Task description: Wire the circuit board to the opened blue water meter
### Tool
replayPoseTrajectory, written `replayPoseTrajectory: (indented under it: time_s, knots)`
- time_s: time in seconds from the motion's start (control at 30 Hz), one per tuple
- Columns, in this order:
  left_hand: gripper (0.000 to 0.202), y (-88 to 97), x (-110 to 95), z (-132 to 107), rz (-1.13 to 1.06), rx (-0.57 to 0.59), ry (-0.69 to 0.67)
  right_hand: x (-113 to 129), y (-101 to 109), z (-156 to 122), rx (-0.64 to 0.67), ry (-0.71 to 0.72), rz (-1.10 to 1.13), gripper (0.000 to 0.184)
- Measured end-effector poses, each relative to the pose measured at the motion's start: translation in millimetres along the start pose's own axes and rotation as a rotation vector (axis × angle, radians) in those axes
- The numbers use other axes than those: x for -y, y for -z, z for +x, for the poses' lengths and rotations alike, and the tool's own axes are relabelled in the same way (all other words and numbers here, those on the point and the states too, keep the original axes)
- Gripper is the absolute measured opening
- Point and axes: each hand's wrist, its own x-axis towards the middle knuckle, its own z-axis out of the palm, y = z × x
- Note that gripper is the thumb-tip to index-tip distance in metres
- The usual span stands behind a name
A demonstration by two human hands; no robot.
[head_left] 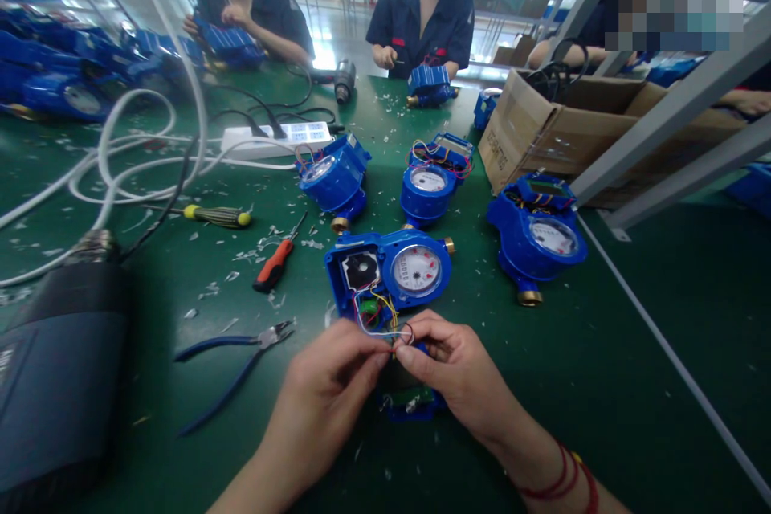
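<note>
A blue water meter (418, 269) lies in front of me, its side compartment uncovered with several thin wires (377, 313) running out toward me. My left hand (337, 373) pinches a thin wire between thumb and fingertips. My right hand (451, 365) is closed opposite it, thumb and forefinger pressed on the same bundle of wires. The two sets of fingertips nearly meet. Beneath them rests a blue cover with a green circuit board (415, 400), partly hidden by my hands. Exactly which wire end each hand grips is too small to see.
Blue-handled pliers (226, 345), an orange screwdriver (275, 263) and a yellow screwdriver (217, 215) lie left. A heat gun (60, 369) stands near left. Other meters (539, 233), a power strip (277, 138) and a cardboard box (542, 128) lie beyond. Co-workers sit opposite.
</note>
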Motion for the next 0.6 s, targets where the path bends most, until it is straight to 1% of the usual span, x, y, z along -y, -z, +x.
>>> replayPoseTrajectory:
  time_s: [0.2, 0.33, 0.43, 0.6]
  knots:
    - [0.011, 3.1, 1.7, -1.4, -0.02, 0.0, 0.062, 0.2, -0.9, 0.7, -0.028, -0.041, 0.039, 0.01]
    - [0.01, 3.1, 3.1, -3.0, -0.022, -0.037, 0.086, -0.5, 0.1, -0.9, -0.015, -0.04, 0.045, 0.009]
    - [0.011, 3.5, 5.9, -5.6, -0.078, -0.068, 0.114, -1.1, 1.7, -1.2, -0.004, -0.042, 0.044, 0.008]
    - [0.013, 5.7, 9.6, -6.1, -0.191, -0.086, 0.175, -1.8, 1.9, 0.2, 0.009, -0.029, 0.003, 0.008]
